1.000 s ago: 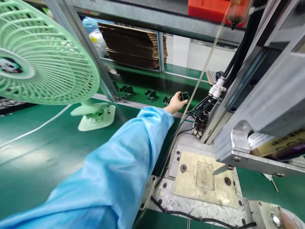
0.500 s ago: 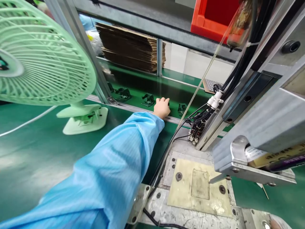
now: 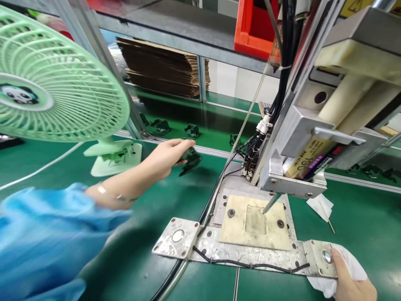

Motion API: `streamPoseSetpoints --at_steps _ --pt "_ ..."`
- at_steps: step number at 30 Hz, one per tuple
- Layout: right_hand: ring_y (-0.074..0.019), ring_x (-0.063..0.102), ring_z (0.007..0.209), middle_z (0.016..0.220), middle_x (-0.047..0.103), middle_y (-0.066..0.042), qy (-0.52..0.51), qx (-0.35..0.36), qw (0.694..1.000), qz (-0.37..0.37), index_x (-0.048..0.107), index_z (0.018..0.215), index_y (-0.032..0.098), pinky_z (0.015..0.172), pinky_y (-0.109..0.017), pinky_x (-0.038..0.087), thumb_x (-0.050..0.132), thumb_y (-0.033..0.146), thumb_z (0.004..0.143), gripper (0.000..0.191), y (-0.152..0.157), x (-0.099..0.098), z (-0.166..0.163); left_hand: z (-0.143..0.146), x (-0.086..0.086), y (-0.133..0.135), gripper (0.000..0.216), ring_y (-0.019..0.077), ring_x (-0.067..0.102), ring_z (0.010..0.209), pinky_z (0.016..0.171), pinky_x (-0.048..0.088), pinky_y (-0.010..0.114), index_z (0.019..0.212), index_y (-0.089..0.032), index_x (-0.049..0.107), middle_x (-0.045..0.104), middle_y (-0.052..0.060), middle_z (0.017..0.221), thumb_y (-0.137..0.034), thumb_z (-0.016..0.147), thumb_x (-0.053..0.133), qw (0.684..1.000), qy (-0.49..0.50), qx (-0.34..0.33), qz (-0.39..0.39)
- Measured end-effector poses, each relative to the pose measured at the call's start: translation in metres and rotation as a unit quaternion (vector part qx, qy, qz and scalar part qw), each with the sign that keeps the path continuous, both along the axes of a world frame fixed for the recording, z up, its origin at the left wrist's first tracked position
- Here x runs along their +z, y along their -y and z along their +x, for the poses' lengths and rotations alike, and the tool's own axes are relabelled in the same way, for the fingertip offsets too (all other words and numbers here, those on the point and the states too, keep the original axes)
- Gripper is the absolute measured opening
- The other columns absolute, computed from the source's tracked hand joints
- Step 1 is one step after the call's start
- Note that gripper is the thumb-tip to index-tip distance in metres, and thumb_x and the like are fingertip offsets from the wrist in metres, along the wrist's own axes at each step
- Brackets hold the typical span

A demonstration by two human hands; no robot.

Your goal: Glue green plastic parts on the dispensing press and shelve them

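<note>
My left hand [image 3: 167,156], in a blue sleeve, pinches a dark plastic part [image 3: 191,162] above the green table, just on the near side of the metal rail. Motion blur hides the part's finer shape. Similar dark parts [image 3: 191,131] sit on the green belt behind the rail. At the lower right, my right hand [image 3: 352,284] is closed round a white cloth [image 3: 351,261], its thumb beside the round button [image 3: 327,256] on the metal base. Between the hands lies a cream fixture plate [image 3: 232,230] with a shallow rectangular recess, a dispensing needle [image 3: 271,203] hanging over it.
A green fan [image 3: 90,92] stands at left on a clip base. The machine column with glue cartridges [image 3: 308,161] rises at right. Cables [image 3: 213,205] run along the base. Stacked cardboard [image 3: 163,69] and a red bin [image 3: 250,44] are behind. White paper [image 3: 319,207] lies right.
My left hand has come back from the belt over the rail, carrying a dark part. The view has shifted right, bringing my right hand and the white cloth further into sight.
</note>
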State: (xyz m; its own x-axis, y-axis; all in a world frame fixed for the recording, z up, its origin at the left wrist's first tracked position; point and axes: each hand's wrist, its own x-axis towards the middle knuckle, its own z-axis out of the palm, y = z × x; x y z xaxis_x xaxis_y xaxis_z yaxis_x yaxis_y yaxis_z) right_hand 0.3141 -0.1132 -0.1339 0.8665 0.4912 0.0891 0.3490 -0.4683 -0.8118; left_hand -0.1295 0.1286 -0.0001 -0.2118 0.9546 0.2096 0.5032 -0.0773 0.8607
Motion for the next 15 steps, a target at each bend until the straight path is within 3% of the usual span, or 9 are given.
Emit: streamPoseSetpoints --at_steps 2,4,6,8,11,15 --pt "-0.0317 0.07 0.065 0.072 0.073 -0.012 -0.061 -0.011 0.998 0.009 0.076 0.078 0.016 0.046 -0.035 0.052 0.079 0.059 0.061 0.046 -0.006 0.005 -0.004 -0.012 -0.003 0.033 0.044 0.0215 0.067 0.077 0.058 0.055 0.026 0.087 -0.017 0.073 0.074 0.008 0.083 -0.059 0.085 0.06 0.998 0.04 -0.04 -0.029" --pt "-0.034 0.071 0.075 0.082 0.075 -0.014 -0.119 -0.031 0.992 0.018 0.075 0.081 0.012 0.048 -0.035 0.054 0.082 0.059 0.057 0.052 -0.01 0.012 -0.01 -0.022 -0.01 0.062 0.039 0.0211 0.069 0.077 0.061 0.058 0.027 0.092 -0.02 0.075 0.076 0.008 0.085 -0.056 0.081 0.068 0.991 0.082 -0.082 -0.06" --pt "-0.0343 0.071 0.08 0.088 0.075 -0.015 -0.148 -0.042 0.987 0.036 0.075 0.084 0.01 0.051 -0.034 0.055 0.083 0.055 0.057 0.054 -0.012 0.018 -0.018 -0.027 -0.02 0.087 0.038 0.0236 0.072 0.086 0.069 0.06 0.032 0.107 -0.027 0.074 0.077 0.009 0.099 -0.048 0.076 0.077 0.977 0.126 -0.138 -0.102" --pt "-0.0331 0.071 0.084 0.091 0.075 -0.015 -0.161 -0.043 0.984 0.062 0.075 0.086 0.01 0.055 -0.032 0.056 0.083 0.051 0.058 0.05 -0.013 0.02 -0.023 -0.023 -0.032 0.109 0.051 0.0273 0.072 0.096 0.075 0.061 0.037 0.12 -0.035 0.069 0.074 0.01 0.114 -0.04 0.072 0.082 0.953 0.167 -0.21 -0.141" --pt "-0.032 0.07 0.087 0.092 0.075 -0.014 -0.167 -0.029 0.981 0.098 0.075 0.088 0.009 0.062 -0.032 0.058 0.082 0.05 0.06 0.05 -0.013 0.019 -0.027 0.003 -0.044 0.139 0.059 0.0309 0.069 0.108 0.083 0.06 0.043 0.126 -0.038 0.065 0.069 0.011 0.124 -0.033 0.07 0.084 0.9 0.221 -0.317 -0.204" --pt "-0.0316 0.071 0.087 0.094 0.075 -0.015 -0.164 -0.012 0.98 0.116 0.076 0.092 0.007 0.062 -0.032 0.058 0.082 0.053 0.06 0.056 -0.013 0.015 -0.025 0.059 -0.036 0.16 0.048 0.0269 0.071 0.104 0.095 0.055 0.046 0.112 -0.026 0.072 0.072 0.012 0.113 -0.033 0.067 0.087 0.844 0.281 -0.357 -0.286"
